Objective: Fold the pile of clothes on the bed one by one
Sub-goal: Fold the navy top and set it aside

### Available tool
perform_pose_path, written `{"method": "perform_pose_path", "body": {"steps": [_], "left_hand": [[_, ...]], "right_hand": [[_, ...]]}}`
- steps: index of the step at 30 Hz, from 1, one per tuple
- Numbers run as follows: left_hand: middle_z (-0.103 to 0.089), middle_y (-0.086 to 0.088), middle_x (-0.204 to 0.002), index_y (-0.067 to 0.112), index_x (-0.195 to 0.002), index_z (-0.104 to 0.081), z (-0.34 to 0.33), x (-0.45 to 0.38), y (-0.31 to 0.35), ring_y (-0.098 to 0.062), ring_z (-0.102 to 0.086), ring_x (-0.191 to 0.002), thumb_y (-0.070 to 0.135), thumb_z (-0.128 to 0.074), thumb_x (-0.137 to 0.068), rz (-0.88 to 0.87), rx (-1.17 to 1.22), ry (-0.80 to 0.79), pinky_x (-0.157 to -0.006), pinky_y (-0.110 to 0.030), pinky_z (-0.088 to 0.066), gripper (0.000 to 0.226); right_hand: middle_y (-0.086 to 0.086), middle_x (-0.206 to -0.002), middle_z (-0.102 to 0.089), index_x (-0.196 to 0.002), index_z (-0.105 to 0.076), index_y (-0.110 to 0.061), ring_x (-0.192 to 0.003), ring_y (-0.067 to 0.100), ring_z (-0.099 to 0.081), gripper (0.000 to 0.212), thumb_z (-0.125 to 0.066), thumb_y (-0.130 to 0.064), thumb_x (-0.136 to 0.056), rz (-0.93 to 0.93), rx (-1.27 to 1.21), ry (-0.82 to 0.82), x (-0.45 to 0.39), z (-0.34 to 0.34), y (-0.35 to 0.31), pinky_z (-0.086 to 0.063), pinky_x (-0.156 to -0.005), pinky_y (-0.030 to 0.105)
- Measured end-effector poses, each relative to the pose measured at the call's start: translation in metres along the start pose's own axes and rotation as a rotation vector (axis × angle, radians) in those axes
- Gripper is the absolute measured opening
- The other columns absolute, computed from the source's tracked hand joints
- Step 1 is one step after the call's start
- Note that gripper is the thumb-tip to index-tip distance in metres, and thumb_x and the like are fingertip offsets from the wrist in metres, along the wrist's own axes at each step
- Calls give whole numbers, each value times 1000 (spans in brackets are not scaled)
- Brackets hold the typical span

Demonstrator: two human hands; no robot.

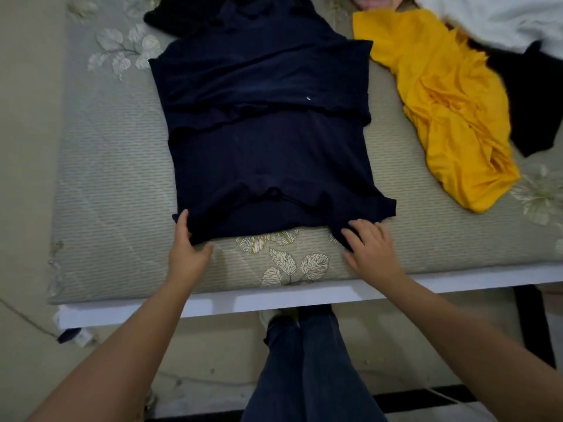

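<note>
Fingers of the left hand were curled round the near-left corner of the navy t-shirt, thumb under the hem, fingers on top: a pinch grip. Right hand lay flatter, fingers spread and slightly bent over the near-right corner; whether it actually pinched cloth or only pressed it couldn't be told.

Shirt lay spread flat mid-mattress, running from the hands toward 12 o'clock, with a cross fold already showing about halfway up. Its near edge sat right at both sets of fingertips, left corner at 9 o'clock of the gap between hands, right corner at 3.

Handling guess: light, limp knit, no stiffness, would sag and wrinkle if lifted by one corner, so both near corners looked the sensible hold.

Yellow garment lay crumpled at 2 o'clock of the shirt, apart from it, white cloth beyond.
</note>
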State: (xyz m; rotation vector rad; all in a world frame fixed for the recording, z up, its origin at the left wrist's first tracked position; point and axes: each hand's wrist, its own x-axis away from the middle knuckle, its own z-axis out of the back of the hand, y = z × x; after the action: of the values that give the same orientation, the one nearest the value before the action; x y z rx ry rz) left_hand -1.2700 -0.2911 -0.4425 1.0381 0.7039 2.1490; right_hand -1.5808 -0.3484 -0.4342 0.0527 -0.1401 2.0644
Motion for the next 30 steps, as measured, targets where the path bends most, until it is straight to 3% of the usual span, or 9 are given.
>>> {"method": "perform_pose_path", "body": {"steps": [4,7,9,12,16,20,22,27,30], "left_hand": [[-60,-16,-116,3,-113,-61,0,-13,17,-30,-54,-111,2,-52,-89,-103,-82,103,-93,-28,-38,26],[-51,-7,-129,7,-129,-48,7,-23,35,-19,-50,-117,1,-53,-88,-67,102,92,-99,-27,-39,42],[-37,1,-139,10,-140,-29,13,-29,41,-12,-41,-123,-1,-55,-87,-54,203,53,-105,-29,-35,61],[-19,-19,-148,4,-143,-21,18,-28,46,-28,-27,-135,-2,-61,-81,-181,-200,47,-112,-38,-25,74],[-43,-37,-129,-13,-121,-50,-2,-27,48,-50,-43,-120,-10,-72,-65,-641,-768,-91,-96,-55,-38,61],[-26,-15,-149,4,-142,-24,-42,-47,60,-28,-20,-140,28,-57,-89,-513,-892,-199,-112,-38,-20,67],[-31,-13,-146,5,-141,-26,-63,-57,66,-27,-26,-136,33,-56,-88,-504,-948,-214,-109,-38,-24,67],[-55,-15,-115,3,-120,-50,-70,-71,75,-32,-50,-106,8,-49,-88,-493,-1024,-163,-87,-40,-37,32],[-60,-20,-105,-1,-110,-58,-49,-79,74,-35,-54,-96,-3,-45,-86,-485,-1020,-168,-79,-43,-39,28]], "right_hand": [[17,-102,-68,-103,-68,-2,-86,29,-67,69,-88,-36,-46,-140,26,-151,-21,-12,-14,-52,-68,36],[17,-125,-50,-135,-39,-6,-110,32,-49,74,-65,-44,-78,-413,-103,-292,-47,-18,-22,-38,-86,43],[15,-122,-49,-134,-36,-8,-110,32,-46,64,-58,-42,-84,-449,-76,-297,-58,-22,-20,-35,-86,42],[14,-117,-53,-121,-44,-7,-107,31,-51,40,-54,-26,-88,-383,-37,-333,-68,-16,-11,-36,-84,39],[12,-114,-57,-114,-48,-6,-104,28,-55,27,-46,-19,-90,-282,41,-412,-68,-5,7,-38,-83,35],[23,-96,-62,-102,-58,5,-90,35,-60,22,-53,-10,-86,-182,-70,-308,-65,16,27,-41,-72,37],[29,-84,-62,-91,-60,9,-78,39,-62,14,-58,-2,-82,-67,-123,-295,-65,23,40,-46,-67,42],[13,-101,-63,-113,-51,-5,-95,29,-60,41,-47,-40,-92,77,78,-557,-90,43,70,-43,-75,33],[10,-102,-64,-126,-42,-12,-95,29,-60,50,-48,-46,-90,194,120,-610,-113,53,79,-44,-74,32]]}}
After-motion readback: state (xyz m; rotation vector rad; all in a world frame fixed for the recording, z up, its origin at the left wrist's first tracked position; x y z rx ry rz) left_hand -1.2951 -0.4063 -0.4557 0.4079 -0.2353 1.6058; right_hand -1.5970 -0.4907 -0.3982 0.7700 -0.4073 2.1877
